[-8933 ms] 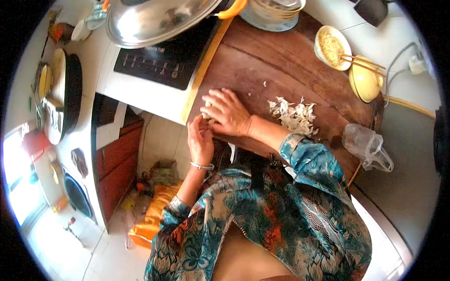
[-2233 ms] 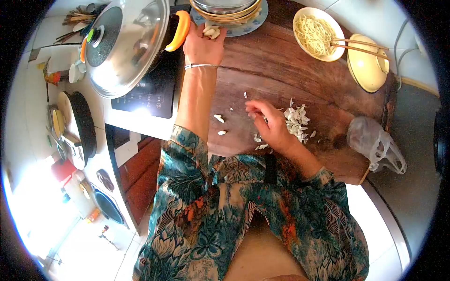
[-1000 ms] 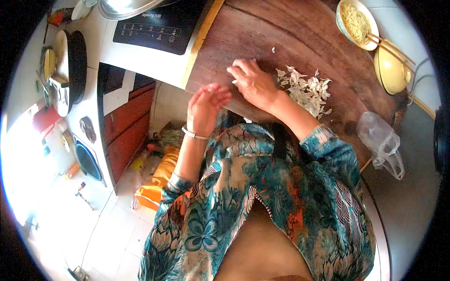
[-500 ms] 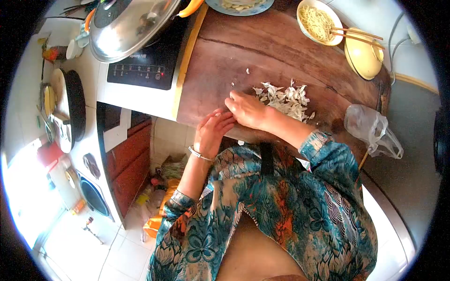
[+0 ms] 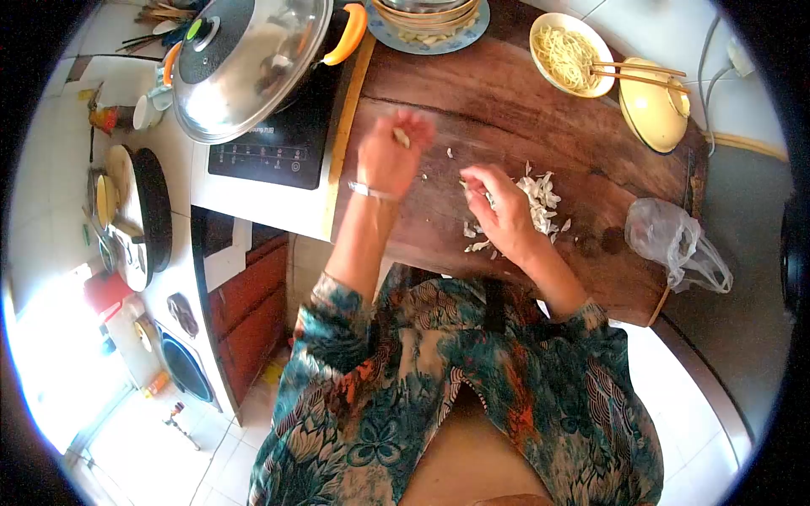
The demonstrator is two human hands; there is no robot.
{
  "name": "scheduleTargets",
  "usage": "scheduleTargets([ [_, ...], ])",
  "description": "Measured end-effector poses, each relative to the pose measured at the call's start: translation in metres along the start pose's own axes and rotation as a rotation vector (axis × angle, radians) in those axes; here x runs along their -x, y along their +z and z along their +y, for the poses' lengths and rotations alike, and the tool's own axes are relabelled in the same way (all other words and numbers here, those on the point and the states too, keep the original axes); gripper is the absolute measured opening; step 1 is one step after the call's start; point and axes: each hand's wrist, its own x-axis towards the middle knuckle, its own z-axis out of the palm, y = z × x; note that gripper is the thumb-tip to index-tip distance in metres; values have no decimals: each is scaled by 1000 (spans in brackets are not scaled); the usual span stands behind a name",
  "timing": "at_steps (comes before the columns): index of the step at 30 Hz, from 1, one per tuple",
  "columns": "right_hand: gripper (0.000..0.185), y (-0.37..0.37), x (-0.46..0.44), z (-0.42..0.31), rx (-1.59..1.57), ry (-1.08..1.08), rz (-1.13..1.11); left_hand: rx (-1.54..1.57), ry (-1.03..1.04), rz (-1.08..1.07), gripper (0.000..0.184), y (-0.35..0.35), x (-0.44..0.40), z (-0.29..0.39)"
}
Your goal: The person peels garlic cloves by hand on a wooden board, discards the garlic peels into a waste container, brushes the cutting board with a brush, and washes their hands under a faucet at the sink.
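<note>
My left hand [image 5: 392, 156], smeared by motion, is raised over the left part of the wooden board with a pale garlic clove [image 5: 402, 137] against its curled fingers. To its right, my right hand [image 5: 499, 211] has thumb and fingers bent together beside the garlic skins [image 5: 540, 198]. A tiny pale bit shows at its fingertips, too small to name. White papery skins lie loosely heaped on the brown wooden board [image 5: 472, 110], partly hidden by my right hand. At the far edge a blue-rimmed plate [image 5: 380, 34] holds pale garlic cloves under stacked bowls.
A lidded pan [image 5: 253, 67] with orange handles stands on the black induction cooker [image 5: 266, 160] at left. Noodles fill a bowl [image 5: 540, 51] with chopsticks across it, beside an upturned yellow bowl [image 5: 654, 110]. A clear plastic bag [image 5: 666, 236] lies at the board's right edge.
My hands have moved apart. The left has risen towards the plate with the garlic clove; the right has shifted right to the skins. The view has tilted, showing more of the plate and pan.
</note>
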Motion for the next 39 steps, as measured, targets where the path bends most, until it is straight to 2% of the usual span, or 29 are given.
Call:
scheduleTargets([
  [5, 23, -8, 27, 2, -21, 80, 4, -53, 132, 96, 19, 62, -66, 41],
  [7, 23, -9, 35, -2, -49, 143, -20, -301, 288, 51, 26, 69, -83, 41],
  [8, 22, -8, 39, -1, -28, 165, -24, -332, 310, 51, 30, 72, -89, 40],
  [9, 22, -9, 42, -1, -46, 169, 17, -363, 332, 52, 33, 77, -94, 38],
  [11, 21, -14, 49, -3, -74, 188, 103, -234, 258, 106, 40, 85, -101, 38],
  [12, 23, -21, 53, -5, -2, 227, 165, -242, 266, 108, 43, 80, -105, 35],
  [13, 26, -30, 57, -4, -50, 247, 250, -276, 269, -5, 42, 76, -103, 35],
  [15, 28, -47, 74, 19, 65, 286, 440, -428, 355, -13, 42, 78, -94, 29],
  [16, 33, -57, 80, 24, 0, 426, 498, -506, 416, -47, 43, 70, -89, 26],
  [17, 33, -64, 89, 36, 99, 414, 540, -584, 477, -78, 44, 61, -81, 21],
  [18, 33, -71, 96, 52, 196, 390, 578, -853, 569, -134, 61, 62, -59, 15],
  [19, 34, -75, 100, 67, 290, 352, 616, -934, 599, -200, 68, 60, -33, 1],
  [20, 35, -77, 105, 78, 291, 347, 614, -1015, 631, -265, 76, 54, -6, -16],
  [22, 38, -75, 113, 93, 291, 337, 611, -1748, 959, -450, 93, 19, 33, -46],
  [24, 38, -66, 115, 97, 368, 287, 545, -1828, 701, -566, 101, 6, 85, -74],
  [25, 37, -61, 116, 96, 408, 263, 512, -1937, 640, -638, 101, -6, 102, -84],
  [27, 37, -53, 108, 91, 406, 257, 544, -2016, 587, -682, 96, -21, 117, -97],
  [33, 34, -29, 71, 101, 192, 47, 565, -2043, 779, -306, 101, -8, 85, -121],
  [34, 35, -31, 66, 102, 154, 13, 476, -2106, 752, -278, 102, -5, 77, -117],
  [35, 33, -33, 58, 101, 151, -10, 471, -2090, 842, -236, 102, -3, 66, -117],
  [37, 32, -37, 46, 100, 7, -57, 303, -2061, 843, -240, 97, 1, 49, -111],
  [39, 31, -43, 30, 105, 161, -193, 155, -2055, 829, -399, 93, 1, 38, -102],
])
